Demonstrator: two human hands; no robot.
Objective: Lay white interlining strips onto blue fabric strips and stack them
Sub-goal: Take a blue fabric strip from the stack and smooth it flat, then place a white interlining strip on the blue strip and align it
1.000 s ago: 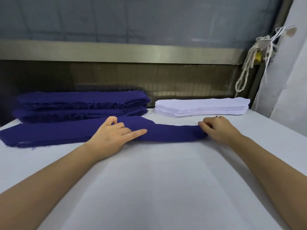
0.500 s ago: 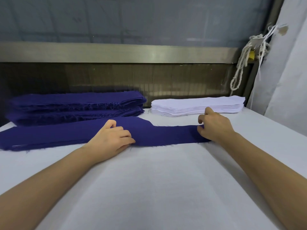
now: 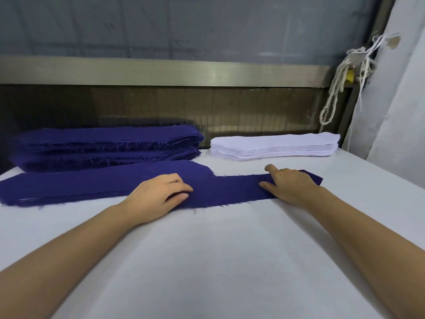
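The right hand (image 3: 289, 184) has dropped its pinch and now lies flat on the blue strip (image 3: 230, 189), which lies across the desk (image 3: 218, 261). The left hand (image 3: 158, 194) rests there too, gripping nothing. Best to smooth outward, keeping edges straight, before fetching white interlining (image 3: 273, 146).

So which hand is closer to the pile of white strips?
Right. The right hand rests on the right end of the blue strip, just in front of the white pile. The left hand rests mid-strip, further left, nearer the blue pile.
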